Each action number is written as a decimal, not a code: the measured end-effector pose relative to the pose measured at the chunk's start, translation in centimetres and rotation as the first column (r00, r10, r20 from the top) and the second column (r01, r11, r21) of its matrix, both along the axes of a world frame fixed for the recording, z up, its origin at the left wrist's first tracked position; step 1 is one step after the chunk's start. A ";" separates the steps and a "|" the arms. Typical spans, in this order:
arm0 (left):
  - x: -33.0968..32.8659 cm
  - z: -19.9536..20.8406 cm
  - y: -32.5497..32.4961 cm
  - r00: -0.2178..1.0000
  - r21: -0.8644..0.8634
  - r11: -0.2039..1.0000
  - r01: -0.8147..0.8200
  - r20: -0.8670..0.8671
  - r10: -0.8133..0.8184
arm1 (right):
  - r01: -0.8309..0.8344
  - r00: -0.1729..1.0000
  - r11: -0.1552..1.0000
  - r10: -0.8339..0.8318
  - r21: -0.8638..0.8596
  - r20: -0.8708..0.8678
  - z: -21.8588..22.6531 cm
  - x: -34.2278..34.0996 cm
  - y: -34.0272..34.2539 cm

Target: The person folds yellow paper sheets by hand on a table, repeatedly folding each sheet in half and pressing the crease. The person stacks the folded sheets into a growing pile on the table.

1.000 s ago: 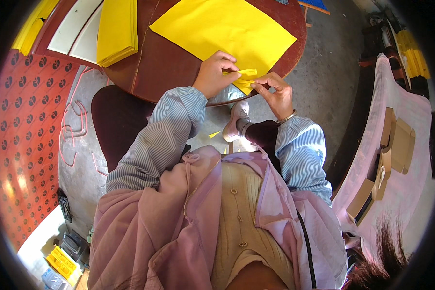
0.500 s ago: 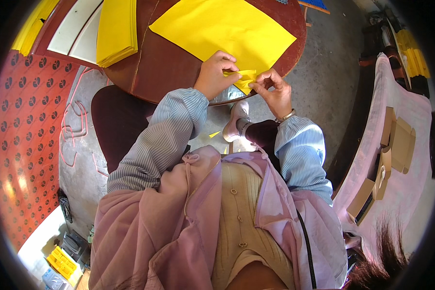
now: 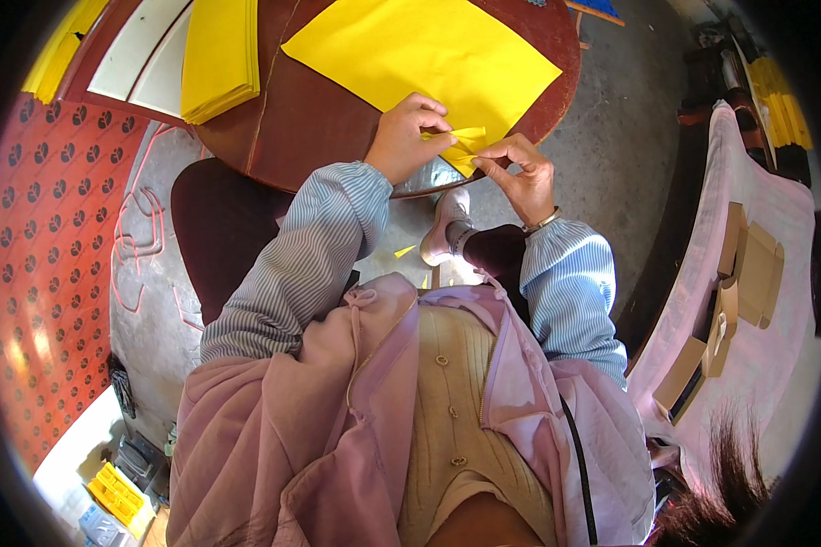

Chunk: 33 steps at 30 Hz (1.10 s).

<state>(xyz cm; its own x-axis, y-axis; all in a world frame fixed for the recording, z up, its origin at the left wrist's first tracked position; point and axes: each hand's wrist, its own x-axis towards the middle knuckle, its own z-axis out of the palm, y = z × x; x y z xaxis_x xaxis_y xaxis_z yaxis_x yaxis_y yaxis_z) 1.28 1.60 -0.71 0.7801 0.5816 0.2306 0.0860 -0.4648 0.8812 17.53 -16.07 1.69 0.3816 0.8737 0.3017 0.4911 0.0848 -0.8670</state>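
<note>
A large yellow sheet (image 3: 420,55), like thin felt or non-woven cloth, lies on the round red-brown table (image 3: 292,137). Its near corner is creased and lifted into small folds at the table's front edge. My left hand (image 3: 409,139) pinches these folds from the left, thumb against the curled fingers. From the right, my right hand (image 3: 524,175) grips the tip of the same corner between thumb and forefinger. A thick stack of folded yellow sheets (image 3: 219,64) rests at the table's left side.
A pink-white cloth-covered surface (image 3: 757,191) with open cardboard boxes (image 3: 757,273) is at right. Left are pink-red looped tubing (image 3: 141,242) and a red patterned panel (image 3: 46,264). Yellow scraps (image 3: 404,252) lie on the floor near my shoe (image 3: 445,228).
My right hand has shifted slightly to the right and its fingers have closed in on the sheet's corner. My left hand has barely moved.
</note>
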 end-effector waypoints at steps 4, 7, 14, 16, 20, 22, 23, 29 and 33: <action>0.0 0.0 -0.1 1.000 -0.020 1.000 -0.003 0.005 0.003 | 0.007 1.000 1.000 -0.007 -0.015 -0.006 0.0 -0.1 0.0; 0.0 0.0 -0.2 1.000 -0.013 1.000 -0.010 0.013 0.011 | 0.000 1.000 1.000 0.000 -0.015 0.022 0.2 -0.2 0.0; 0.1 0.1 -0.5 0.999 -0.002 0.999 -0.041 0.012 0.041 | -0.011 0.999 1.000 0.011 0.002 0.044 0.5 -0.4 0.0; 0.0 0.2 -0.4 0.999 0.017 0.999 -0.036 0.011 0.036 | 0.001 0.999 1.000 0.000 -0.024 0.042 0.6 -0.3 0.1; -0.2 0.2 0.0 1.000 0.005 1.000 -0.003 0.006 0.003 | 0.030 1.000 0.996 -0.030 -0.087 0.002 0.5 -0.2 0.0; -0.2 0.2 0.1 1.000 -0.004 1.000 0.009 -0.005 -0.009 | 0.031 0.999 0.997 -0.032 -0.077 -0.011 0.4 -0.1 0.1; -0.2 0.2 0.1 1.000 0.006 1.000 0.013 -0.002 -0.013 | 0.028 0.999 0.997 -0.029 -0.067 -0.015 0.3 -0.1 0.2; -0.4 0.2 0.6 0.998 0.028 0.998 0.055 0.002 -0.055 | 0.052 0.998 0.996 -0.055 -0.076 -0.038 -0.2 0.0 0.3; -0.6 0.2 0.7 0.995 0.018 0.994 0.104 0.005 -0.104 | 0.054 0.995 0.996 -0.060 -0.065 -0.082 -0.2 -0.1 0.4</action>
